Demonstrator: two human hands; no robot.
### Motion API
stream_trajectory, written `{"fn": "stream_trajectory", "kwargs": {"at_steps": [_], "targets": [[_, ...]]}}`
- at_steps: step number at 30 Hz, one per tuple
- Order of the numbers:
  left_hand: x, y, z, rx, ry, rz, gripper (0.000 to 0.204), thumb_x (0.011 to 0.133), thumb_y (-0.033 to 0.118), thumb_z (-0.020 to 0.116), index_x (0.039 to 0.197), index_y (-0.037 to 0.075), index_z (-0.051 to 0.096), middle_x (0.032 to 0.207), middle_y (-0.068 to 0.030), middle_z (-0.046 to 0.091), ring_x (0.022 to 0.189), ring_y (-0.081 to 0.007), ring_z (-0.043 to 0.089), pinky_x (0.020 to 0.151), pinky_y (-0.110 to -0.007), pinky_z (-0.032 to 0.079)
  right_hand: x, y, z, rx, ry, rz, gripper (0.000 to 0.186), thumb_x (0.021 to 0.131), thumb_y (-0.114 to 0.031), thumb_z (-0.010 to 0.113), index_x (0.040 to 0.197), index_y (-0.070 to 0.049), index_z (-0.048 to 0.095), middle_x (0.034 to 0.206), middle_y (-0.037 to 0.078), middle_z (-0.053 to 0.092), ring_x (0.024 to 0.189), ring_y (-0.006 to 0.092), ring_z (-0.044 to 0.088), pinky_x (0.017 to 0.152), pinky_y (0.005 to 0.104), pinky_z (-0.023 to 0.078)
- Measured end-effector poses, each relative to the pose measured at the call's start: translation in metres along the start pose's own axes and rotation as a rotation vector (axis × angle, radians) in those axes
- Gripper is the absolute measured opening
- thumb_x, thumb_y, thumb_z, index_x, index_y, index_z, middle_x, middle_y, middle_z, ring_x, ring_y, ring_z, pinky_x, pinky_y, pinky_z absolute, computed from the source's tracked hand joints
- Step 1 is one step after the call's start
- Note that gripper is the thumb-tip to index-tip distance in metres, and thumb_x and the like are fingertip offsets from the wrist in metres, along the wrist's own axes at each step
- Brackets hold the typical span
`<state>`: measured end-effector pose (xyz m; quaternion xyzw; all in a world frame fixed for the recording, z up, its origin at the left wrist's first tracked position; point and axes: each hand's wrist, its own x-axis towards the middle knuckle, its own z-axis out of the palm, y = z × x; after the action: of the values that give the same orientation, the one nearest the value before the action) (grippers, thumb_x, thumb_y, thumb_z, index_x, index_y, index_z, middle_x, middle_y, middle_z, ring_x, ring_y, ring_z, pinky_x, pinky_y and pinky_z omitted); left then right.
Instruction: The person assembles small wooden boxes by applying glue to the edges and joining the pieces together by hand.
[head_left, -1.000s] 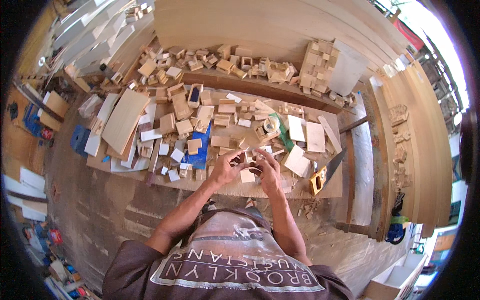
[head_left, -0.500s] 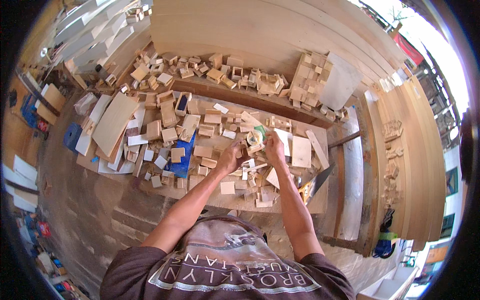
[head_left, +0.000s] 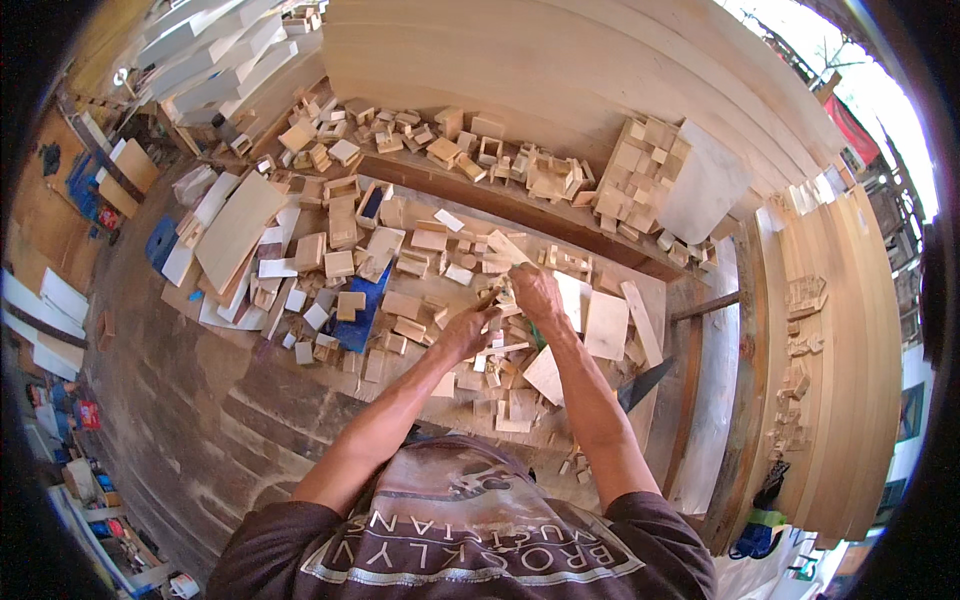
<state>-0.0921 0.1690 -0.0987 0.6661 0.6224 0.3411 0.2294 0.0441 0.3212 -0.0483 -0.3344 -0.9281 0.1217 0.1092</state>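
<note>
My left hand [head_left: 468,326] has its fingers curled round something small that I cannot make out among the wood pieces. My right hand [head_left: 535,295] is closed just above and beside it, covering most of what lies between the hands. Around them are many small wooden blocks and open boxes [head_left: 402,307], a pale board [head_left: 606,325] to the right, a green strip [head_left: 540,334] partly under my right forearm, and a blue sheet [head_left: 365,314] to the left. A dark saw blade [head_left: 642,380] shows at the right edge of the worktable [head_left: 340,380].
Stacked boards [head_left: 240,230] lie at the left. A back shelf holds wooden boxes [head_left: 450,150] and a block stack [head_left: 640,180] beside a grey sheet [head_left: 705,180]. Long planks [head_left: 840,360] stand at the right; white pieces [head_left: 210,50] at upper left.
Both hands moved up the table to the round cream container, which my left hand gripped half a second ago. My right hand has since moved over it, hiding it from view.
</note>
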Motion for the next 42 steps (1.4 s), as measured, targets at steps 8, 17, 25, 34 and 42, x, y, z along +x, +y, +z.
{"fn": "stream_trajectory", "kwargs": {"at_steps": [8,17,25,34,42], "targets": [[0.000,-0.005,-0.001,-0.028,-0.026,0.093,0.048,0.080,0.010,0.070,0.127,0.003,0.060,0.156,-0.0138,0.037,0.098,-0.0369,0.068,0.084,-0.044,0.057,-0.008,-0.019,0.016,-0.043,0.017,0.093,0.016,0.087,-0.016,0.059,0.099,-0.007,0.065,0.089,0.016,0.071,0.082,0.0379,0.069,0.070,0.0486,0.056],[-0.001,-0.009,-0.016,-0.032,-0.116,0.024,0.056,0.085,0.022,0.073,0.137,0.009,0.055,0.154,-0.0174,0.039,0.115,-0.0378,0.062,0.094,-0.043,0.054,-0.014,-0.040,-0.011,0.284,0.196,0.260,0.020,0.087,-0.019,0.062,0.101,-0.005,0.066,0.092,0.020,0.070,0.090,0.0399,0.067,0.078,0.0468,0.054],[0.018,-0.013,-0.032,0.278,0.094,0.280,0.055,0.079,0.016,0.076,0.131,0.009,0.059,0.150,-0.0177,0.044,0.126,-0.0342,0.056,0.098,-0.043,0.052,-0.029,-0.033,0.002,0.238,0.282,0.281,0.018,0.091,-0.021,0.061,0.097,-0.009,0.073,0.110,0.012,0.068,0.090,0.0372,0.068,0.076,0.0469,0.054],[0.023,0.005,-0.043,0.083,-0.127,0.063,0.013,0.078,0.005,0.066,0.084,-0.007,0.065,0.156,-0.0132,0.038,0.113,-0.0334,0.063,0.091,-0.040,0.055,-0.028,-0.041,0.035,0.176,0.450,0.498,0.013,0.084,-0.014,0.068,0.093,-0.010,0.076,0.128,0.007,0.062,0.097,0.0334,0.067,0.082,0.0454,0.053],[0.019,-0.026,-0.023,0.097,-0.029,0.156,0.016,0.078,0.005,0.067,0.086,-0.009,0.066,0.156,-0.0150,0.036,0.104,-0.0355,0.067,0.087,-0.042,0.057,-0.015,-0.030,0.059,0.287,0.446,0.561,0.011,0.081,-0.015,0.069,0.084,-0.010,0.077,0.117,0.007,0.068,0.103,0.0317,0.066,0.086,0.0418,0.053]]}}
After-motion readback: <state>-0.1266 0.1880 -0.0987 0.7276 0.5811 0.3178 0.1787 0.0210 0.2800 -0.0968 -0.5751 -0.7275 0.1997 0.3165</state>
